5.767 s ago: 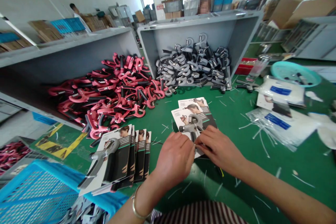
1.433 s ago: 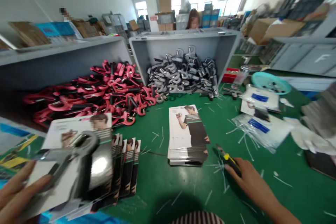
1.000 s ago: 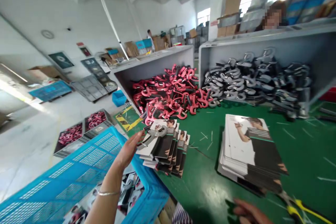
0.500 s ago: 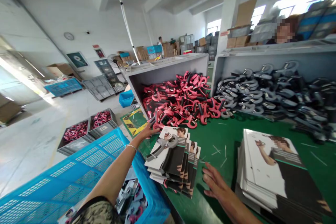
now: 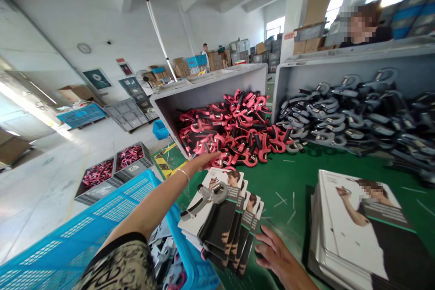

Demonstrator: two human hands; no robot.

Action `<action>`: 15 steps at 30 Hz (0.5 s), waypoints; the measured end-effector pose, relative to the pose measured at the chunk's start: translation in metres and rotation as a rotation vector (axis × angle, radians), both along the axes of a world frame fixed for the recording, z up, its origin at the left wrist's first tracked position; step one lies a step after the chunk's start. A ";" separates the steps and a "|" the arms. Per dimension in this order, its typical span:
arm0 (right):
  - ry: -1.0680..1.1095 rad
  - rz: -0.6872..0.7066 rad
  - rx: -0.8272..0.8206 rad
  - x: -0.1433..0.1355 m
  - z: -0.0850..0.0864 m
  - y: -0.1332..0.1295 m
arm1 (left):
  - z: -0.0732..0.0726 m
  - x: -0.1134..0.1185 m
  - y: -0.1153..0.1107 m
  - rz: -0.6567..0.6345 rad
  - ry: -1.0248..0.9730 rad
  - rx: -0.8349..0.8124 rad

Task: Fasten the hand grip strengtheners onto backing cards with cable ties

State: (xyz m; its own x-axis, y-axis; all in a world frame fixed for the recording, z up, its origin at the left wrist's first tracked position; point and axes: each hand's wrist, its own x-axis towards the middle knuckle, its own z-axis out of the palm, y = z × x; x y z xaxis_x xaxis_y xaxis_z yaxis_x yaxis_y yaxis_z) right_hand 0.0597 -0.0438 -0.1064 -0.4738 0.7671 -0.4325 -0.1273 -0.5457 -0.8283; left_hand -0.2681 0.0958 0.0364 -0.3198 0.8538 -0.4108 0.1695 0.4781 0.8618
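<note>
My left hand (image 5: pixel 205 161) reaches to the front edge of a heap of pink and black hand grip strengtheners (image 5: pixel 234 131); its fingers are stretched out, and whether they touch one I cannot tell. Below it lies a fanned stack of printed cards (image 5: pixel 226 226), with a grey hand grip strengthener (image 5: pixel 212 195) on the top card. To the right of this stack, my right hand (image 5: pixel 274 253) is held low over the green table (image 5: pixel 285 186), fingers apart and holding nothing. Further right is a thick pile of cards (image 5: pixel 356 222).
Grey hand grip strengtheners (image 5: pixel 333 118) spill from a tipped grey crate (image 5: pixel 288 72) at the right; another crate (image 5: pixel 163 104) holds the pink ones. A blue basket (image 5: pixel 136 199) with carded grips stands at the left. A person (image 5: pixel 363 27) is behind the crates.
My left hand has moved right and slightly up, onto the edge of the pink heap. My right hand has come slightly closer to the fanned cards. The view has shifted a little.
</note>
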 end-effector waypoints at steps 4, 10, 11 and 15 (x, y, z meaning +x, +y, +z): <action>-0.004 0.001 -0.084 -0.004 0.009 0.009 | 0.033 0.013 0.039 -0.151 -0.030 -0.061; -0.024 -0.003 -0.144 -0.003 0.036 0.005 | 0.043 -0.005 -0.017 -0.087 0.155 -0.059; -0.024 0.010 -0.150 -0.006 0.041 0.003 | 0.037 -0.010 -0.041 -0.074 0.156 -0.066; 0.014 0.152 -0.125 -0.034 0.066 -0.004 | 0.009 -0.021 -0.130 -0.063 -0.251 -0.234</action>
State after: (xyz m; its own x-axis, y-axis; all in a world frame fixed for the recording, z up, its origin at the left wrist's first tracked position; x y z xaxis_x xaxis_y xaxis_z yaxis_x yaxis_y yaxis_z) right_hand 0.0261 -0.0477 -0.0405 -0.5865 0.6270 -0.5127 -0.0467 -0.6581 -0.7515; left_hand -0.2892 -0.0341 0.0450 -0.1337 0.7422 -0.6567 0.0019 0.6628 0.7488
